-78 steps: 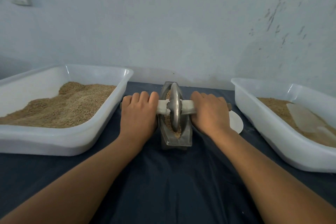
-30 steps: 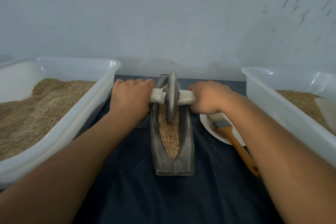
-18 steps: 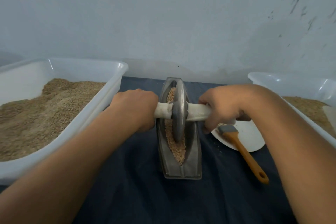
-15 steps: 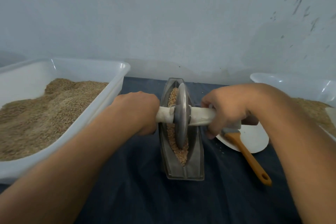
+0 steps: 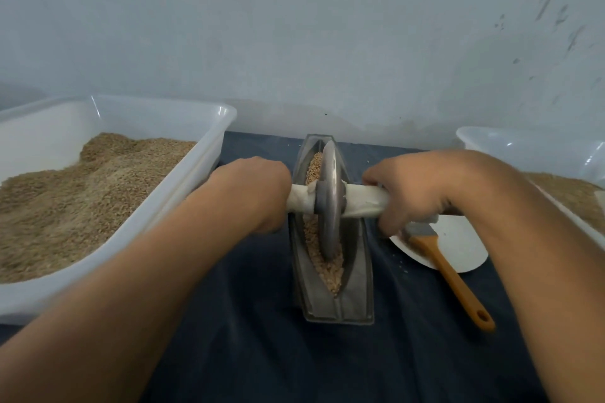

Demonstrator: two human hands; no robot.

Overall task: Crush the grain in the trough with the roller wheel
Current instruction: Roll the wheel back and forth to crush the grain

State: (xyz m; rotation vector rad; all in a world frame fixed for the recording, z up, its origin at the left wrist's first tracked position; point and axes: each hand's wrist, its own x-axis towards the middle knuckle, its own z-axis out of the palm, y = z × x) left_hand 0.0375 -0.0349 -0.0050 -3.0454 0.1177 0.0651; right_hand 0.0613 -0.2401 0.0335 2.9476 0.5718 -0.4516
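A grey metal trough (image 5: 357, 291) stands lengthwise on the dark cloth, with tan grain (image 5: 329, 267) lying along its groove. A metal roller wheel (image 5: 328, 203) stands upright in the groove near the trough's middle, on a white-wrapped axle. My left hand (image 5: 255, 191) grips the axle's left end. My right hand (image 5: 409, 193) grips the right end. Both sets of fingers curl round the handle, and the handle tips are hidden under them.
A large white tub (image 5: 183, 193) heaped with grain sits at the left. Another white tub (image 5: 523, 147) with grain stands at the right. A white plate (image 5: 458, 245) with an orange-handled brush (image 5: 451, 275) lies just right of the trough. A pale wall rises behind.
The wheel has rolled from the trough's far end toward me to about its middle, with both hands still round the axle.
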